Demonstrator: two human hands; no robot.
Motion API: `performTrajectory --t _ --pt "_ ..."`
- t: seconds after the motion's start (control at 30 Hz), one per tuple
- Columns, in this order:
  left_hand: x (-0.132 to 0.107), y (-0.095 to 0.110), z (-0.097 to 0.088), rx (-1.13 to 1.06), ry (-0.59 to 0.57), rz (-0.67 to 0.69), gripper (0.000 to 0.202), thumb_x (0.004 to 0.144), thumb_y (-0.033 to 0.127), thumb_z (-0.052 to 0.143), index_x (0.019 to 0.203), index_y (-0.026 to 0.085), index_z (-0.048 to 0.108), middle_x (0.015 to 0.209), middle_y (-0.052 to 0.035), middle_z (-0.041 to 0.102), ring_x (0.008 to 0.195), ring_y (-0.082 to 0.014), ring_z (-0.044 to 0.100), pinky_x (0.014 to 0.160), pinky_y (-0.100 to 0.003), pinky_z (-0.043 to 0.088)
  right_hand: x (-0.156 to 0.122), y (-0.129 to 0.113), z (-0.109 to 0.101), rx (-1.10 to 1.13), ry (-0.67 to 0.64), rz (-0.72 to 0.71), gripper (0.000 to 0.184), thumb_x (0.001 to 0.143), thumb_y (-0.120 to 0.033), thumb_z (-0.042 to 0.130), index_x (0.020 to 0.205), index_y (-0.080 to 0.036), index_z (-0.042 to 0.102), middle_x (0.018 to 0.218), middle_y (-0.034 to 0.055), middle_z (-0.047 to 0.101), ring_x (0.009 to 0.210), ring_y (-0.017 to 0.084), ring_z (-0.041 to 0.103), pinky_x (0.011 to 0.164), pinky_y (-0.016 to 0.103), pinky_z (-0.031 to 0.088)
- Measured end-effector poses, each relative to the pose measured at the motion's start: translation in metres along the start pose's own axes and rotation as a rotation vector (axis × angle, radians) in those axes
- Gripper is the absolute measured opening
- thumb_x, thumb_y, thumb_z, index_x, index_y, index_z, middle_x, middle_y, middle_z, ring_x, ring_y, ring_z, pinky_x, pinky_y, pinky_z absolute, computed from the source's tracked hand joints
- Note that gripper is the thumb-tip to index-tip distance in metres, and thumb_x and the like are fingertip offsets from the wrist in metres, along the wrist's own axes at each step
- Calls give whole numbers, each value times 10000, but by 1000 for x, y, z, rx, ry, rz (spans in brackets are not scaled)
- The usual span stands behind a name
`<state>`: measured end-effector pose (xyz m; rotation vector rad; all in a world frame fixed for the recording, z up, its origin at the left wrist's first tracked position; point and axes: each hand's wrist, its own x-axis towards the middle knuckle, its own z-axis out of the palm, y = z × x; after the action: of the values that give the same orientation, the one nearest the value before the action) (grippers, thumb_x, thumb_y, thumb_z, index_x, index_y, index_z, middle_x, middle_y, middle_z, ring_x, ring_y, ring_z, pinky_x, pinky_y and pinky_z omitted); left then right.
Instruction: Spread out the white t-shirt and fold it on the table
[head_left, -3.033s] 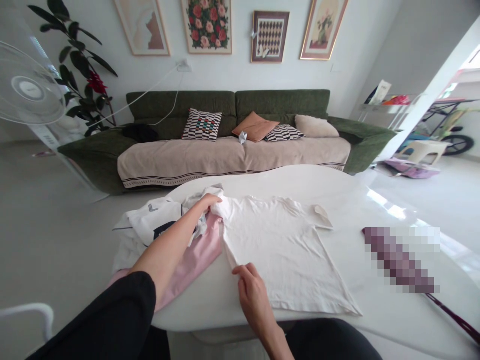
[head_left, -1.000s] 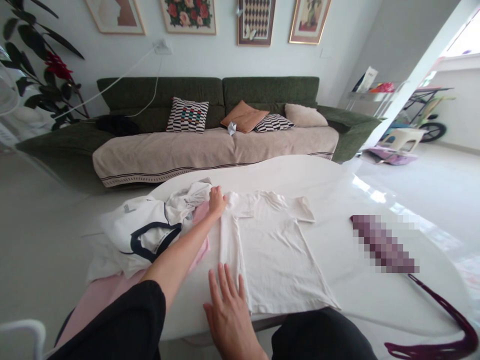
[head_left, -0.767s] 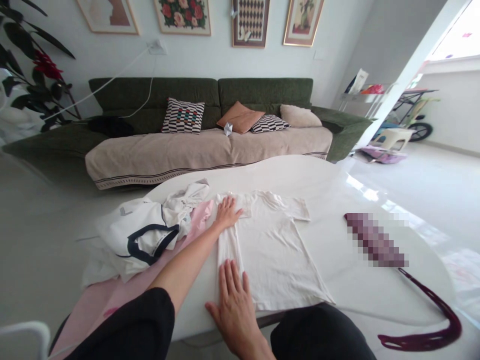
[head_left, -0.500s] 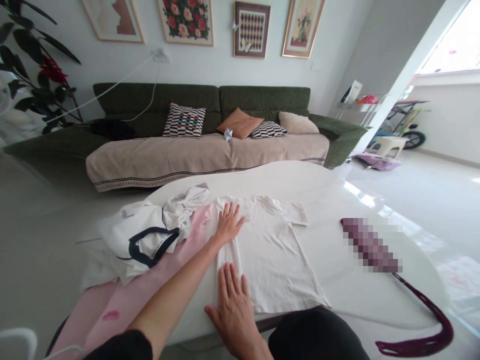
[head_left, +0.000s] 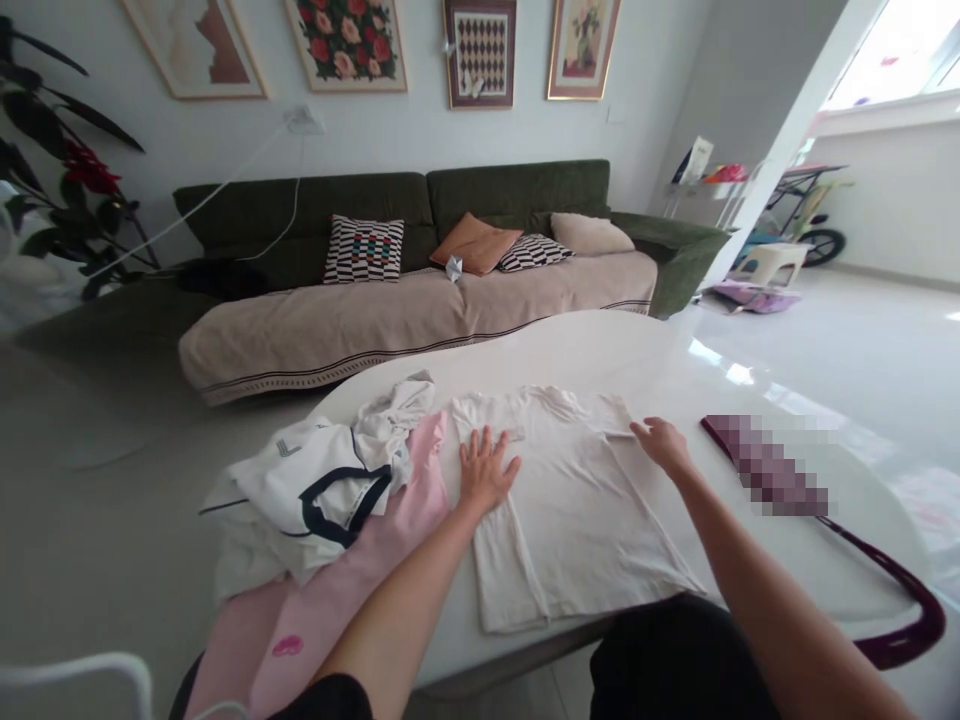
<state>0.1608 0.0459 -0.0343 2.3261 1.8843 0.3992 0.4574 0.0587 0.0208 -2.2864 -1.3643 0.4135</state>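
Observation:
A white T-shirt lies spread on the white table, its left side folded inward and its hem near the front edge. My left hand rests flat on the folded left side below the shoulder, fingers spread. At the end of the right sleeve, my right hand has its fingers drawn together in what looks like a pinch on the sleeve edge. Left of the shirt is a smooth pink cloth with a heart mark. A crumpled white garment with dark trim lies on the pink cloth.
On the right of the white table lies a dark purple item, partly blurred, with a strap. A green sofa with cushions stands behind the table. My dark-clothed knee is at the front edge.
My right hand has moved from the shirt's lower left side across to the right sleeve. My left hand stays flat on the folded side. The view has shifted slightly.

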Motion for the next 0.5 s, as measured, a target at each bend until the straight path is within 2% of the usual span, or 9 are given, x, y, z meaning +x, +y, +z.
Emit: performTrajectory --t 0.07,0.17,0.3,0.5 --pt "0 -1 1 -24 0 4 590 815 582 265 1359 354 249 1445 1 229 1331 -289 102 1056 -496 106 23 1 7 -3 0 68 438 777 -325 491 1018 25 594 1008 268 593 992 287 551 772 330 408" --pt "1 -3 4 -35 10 11 586 816 587 254 1355 357 258 1442 -14 236 1327 -290 120 1051 -506 114 40 -5 24 16 -19 145 427 707 -367 571 891 14 634 864 252 617 870 294 585 665 324 413" --pt "3 -5 7 -17 13 28 598 818 586 238 1356 327 275 1446 -51 219 1325 -305 122 1043 -517 136 57 -10 40 87 -27 211 419 649 -362 620 859 0 633 810 229 608 792 282 583 599 327 398" --pt "2 -4 7 27 0 13 601 815 588 258 1365 346 239 1444 -38 227 1324 -301 130 1041 -518 148 72 0 38 317 -41 254 256 657 -262 592 805 -57 632 639 95 582 544 138 528 492 252 393"
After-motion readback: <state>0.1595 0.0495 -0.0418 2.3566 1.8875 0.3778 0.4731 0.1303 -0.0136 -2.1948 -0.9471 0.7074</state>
